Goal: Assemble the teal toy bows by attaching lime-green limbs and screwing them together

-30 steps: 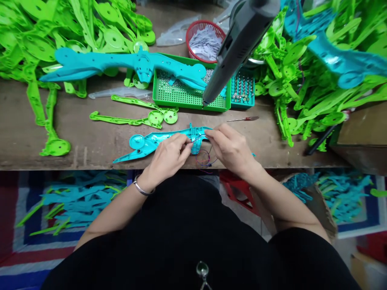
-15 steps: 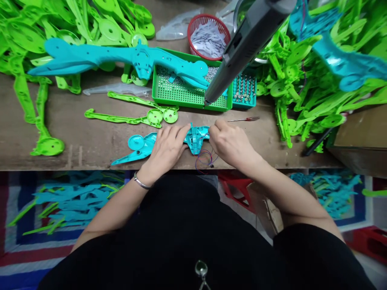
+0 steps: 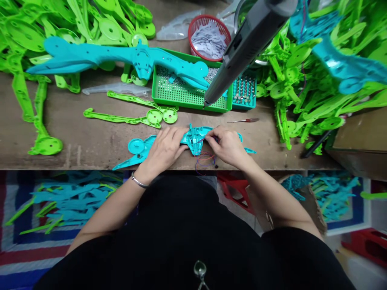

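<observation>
A long blue plastic shell [image 3: 196, 145] lies with its hollow ribbed side up near the table's front edge. My left hand [image 3: 167, 147] grips its left arm, fingers over the top and thumb at the lower side. Thin red and blue wires [image 3: 205, 159] come from the shell's middle and loop over the table edge. My right hand [image 3: 226, 147] is closed over the shell's right arm, thumb and forefinger pinching a thin wire just right of the middle section. The palm side of the right hand is hidden.
Behind the shell lie green plastic arms [image 3: 130, 118] and a screwdriver [image 3: 246, 120]. A green tray [image 3: 187, 102] of screws, a red basket [image 3: 193, 44] and a blue rack [image 3: 252, 102] stand farther back. A grey electric screwdriver [image 3: 232, 60] hangs above. Green parts pile up on both sides.
My right hand has moved slightly left and down toward the shell's middle, uncovering the shell's right end. The left hand stays on the shell.
</observation>
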`<state>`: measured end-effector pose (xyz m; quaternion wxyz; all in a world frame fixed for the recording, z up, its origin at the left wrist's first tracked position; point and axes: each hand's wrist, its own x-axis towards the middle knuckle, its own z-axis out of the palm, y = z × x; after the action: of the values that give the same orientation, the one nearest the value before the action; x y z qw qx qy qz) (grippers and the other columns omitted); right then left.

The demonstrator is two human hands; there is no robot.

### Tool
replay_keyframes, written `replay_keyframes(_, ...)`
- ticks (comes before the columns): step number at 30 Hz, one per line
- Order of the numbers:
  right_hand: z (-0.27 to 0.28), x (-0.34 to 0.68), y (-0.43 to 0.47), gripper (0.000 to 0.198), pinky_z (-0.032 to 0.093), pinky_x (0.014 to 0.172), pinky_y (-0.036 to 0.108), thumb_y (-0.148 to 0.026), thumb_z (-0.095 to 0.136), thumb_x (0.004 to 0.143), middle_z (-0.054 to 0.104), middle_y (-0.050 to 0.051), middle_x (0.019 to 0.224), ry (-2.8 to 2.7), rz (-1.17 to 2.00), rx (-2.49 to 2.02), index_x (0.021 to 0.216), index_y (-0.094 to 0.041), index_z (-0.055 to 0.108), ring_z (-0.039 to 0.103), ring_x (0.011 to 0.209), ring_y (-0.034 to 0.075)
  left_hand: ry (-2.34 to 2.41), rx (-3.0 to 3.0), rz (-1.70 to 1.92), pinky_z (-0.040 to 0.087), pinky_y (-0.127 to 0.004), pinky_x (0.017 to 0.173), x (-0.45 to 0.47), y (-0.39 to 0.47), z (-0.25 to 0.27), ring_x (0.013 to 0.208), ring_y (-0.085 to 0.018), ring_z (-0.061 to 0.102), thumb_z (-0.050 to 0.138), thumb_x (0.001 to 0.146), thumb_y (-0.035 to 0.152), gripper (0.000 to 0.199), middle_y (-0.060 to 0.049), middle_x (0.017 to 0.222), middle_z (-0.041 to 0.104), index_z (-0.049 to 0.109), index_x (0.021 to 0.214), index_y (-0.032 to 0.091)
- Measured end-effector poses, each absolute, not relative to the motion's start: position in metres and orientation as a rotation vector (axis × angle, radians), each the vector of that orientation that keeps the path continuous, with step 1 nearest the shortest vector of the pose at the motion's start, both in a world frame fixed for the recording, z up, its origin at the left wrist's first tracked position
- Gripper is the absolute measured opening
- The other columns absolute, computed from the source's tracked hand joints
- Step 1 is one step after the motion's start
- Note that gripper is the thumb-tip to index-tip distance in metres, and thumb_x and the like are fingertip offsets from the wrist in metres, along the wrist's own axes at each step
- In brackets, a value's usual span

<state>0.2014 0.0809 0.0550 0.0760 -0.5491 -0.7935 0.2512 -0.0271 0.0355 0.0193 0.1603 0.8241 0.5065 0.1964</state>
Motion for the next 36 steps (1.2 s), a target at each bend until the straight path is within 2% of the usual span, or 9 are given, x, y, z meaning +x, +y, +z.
replay_keyframes(5, 0.052, 0.205, 0.079, 0.014, 0.041, 0.072, 0.031, -0.020, 0.056, 0.088, 0.070, 0.006, 0.083, -2.270, 0.754, -1.629, 0.084, -0.017, 0.069, 0.058, 0.073, 0.017, 1.445, 2.343, 0.520, 0.047, -0.044, 0.096, -0.029, 0.037, 0.020, 0.117, -0.032, 0.059, 0.057, 0.097, 0.028, 0.029, -0.016, 0.127, 0.064, 0.054, 0.124, 0.015)
replay_keyframes(11, 0.051, 0.210, 0.078, 0.015, 0.042, 0.073, 0.031, -0.025, 0.059, 0.091, 0.065, 0.004, 0.081, -2.208, 0.851, -1.603, 0.086, -0.018, 0.071, 0.056, 0.072, 0.015, 1.467, 2.226, 0.778, 0.048, -0.050, 0.104, -0.026, 0.025, 0.031, 0.126, -0.033, 0.058, 0.064, 0.092, 0.029, 0.035, -0.016, 0.134, 0.063, 0.056, 0.125, 0.018)
replay_keyframes(14, 0.046, 0.209, 0.074, 0.016, 0.043, 0.076, 0.032, -0.027, 0.060, 0.093, 0.063, 0.005, 0.085, -2.209, 0.811, -1.601, 0.088, -0.019, 0.073, 0.058, 0.078, 0.017, 1.574, 1.796, 0.998, 0.057, -0.043, 0.093, -0.021, 0.003, 0.036, 0.106, -0.025, 0.068, 0.063, 0.093, 0.031, 0.026, -0.011, 0.115, 0.070, 0.058, 0.116, 0.019)
replay_keyframes(16, 0.044, 0.209, 0.072, 0.016, 0.043, 0.076, 0.033, -0.027, 0.061, 0.094, 0.063, 0.006, 0.086, -2.203, 0.794, -1.609, 0.090, -0.019, 0.074, 0.059, 0.081, 0.018, 1.472, 1.449, 0.971, 0.060, -0.037, 0.084, -0.016, -0.012, 0.036, 0.094, -0.020, 0.072, 0.062, 0.095, 0.033, 0.025, -0.009, 0.109, 0.072, 0.056, 0.115, 0.020)
replay_keyframes(18, 0.042, 0.208, 0.070, 0.016, 0.043, 0.077, 0.033, -0.027, 0.061, 0.094, 0.063, 0.005, 0.086, -2.194, 0.790, -1.610, 0.090, -0.020, 0.075, 0.060, 0.082, 0.019, 1.372, 1.279, 0.930, 0.061, -0.034, 0.080, -0.013, -0.019, 0.035, 0.090, -0.017, 0.072, 0.061, 0.095, 0.034, 0.027, -0.009, 0.110, 0.071, 0.053, 0.118, 0.020)
replay_keyframes(21, 0.040, 0.208, 0.070, 0.017, 0.044, 0.077, 0.034, -0.029, 0.062, 0.094, 0.063, 0.005, 0.084, -2.178, 0.793, -1.603, 0.090, -0.021, 0.076, 0.061, 0.082, 0.019, 1.525, 1.546, 0.958, 0.057, -0.039, 0.085, -0.009, -0.011, 0.035, 0.096, -0.020, 0.068, 0.059, 0.096, 0.029, 0.019, -0.008, 0.109, 0.068, 0.056, 0.113, 0.021)
replay_keyframes(26, 0.041, 0.207, 0.071, 0.017, 0.043, 0.076, 0.033, -0.030, 0.062, 0.093, 0.064, 0.004, 0.083, -2.192, 0.777, -1.632, 0.090, -0.021, 0.076, 0.061, 0.081, 0.019, 1.703, 2.232, 0.485, 0.048, -0.049, 0.088, 0.000, 0.025, 0.044, 0.104, -0.033, 0.058, 0.057, 0.094, 0.027, 0.014, -0.012, 0.105, 0.065, 0.065, 0.102, 0.019)
replay_keyframes(31, 0.041, 0.206, 0.070, 0.019, 0.043, 0.076, 0.033, -0.031, 0.061, 0.094, 0.066, 0.006, 0.086, -2.204, 0.775, -1.658, 0.091, -0.020, 0.077, 0.061, 0.081, 0.019, 1.769, 2.273, 0.179, 0.047, -0.052, 0.084, 0.015, 0.042, 0.051, 0.107, -0.038, 0.058, 0.055, 0.087, 0.021, 0.018, -0.016, 0.105, 0.067, 0.068, 0.098, 0.016)
replay_keyframes(36, 0.044, 0.208, 0.071, 0.020, 0.045, 0.076, 0.033, -0.030, 0.062, 0.094, 0.069, 0.006, 0.086, -2.226, 0.824, -1.624, 0.093, -0.020, 0.079, 0.063, 0.082, 0.019, 1.798, 2.249, 0.069, 0.048, -0.050, 0.080, 0.023, 0.046, 0.056, 0.102, -0.039, 0.062, 0.048, 0.089, 0.015, 0.022, -0.019, 0.100, 0.070, 0.070, 0.092, 0.012)
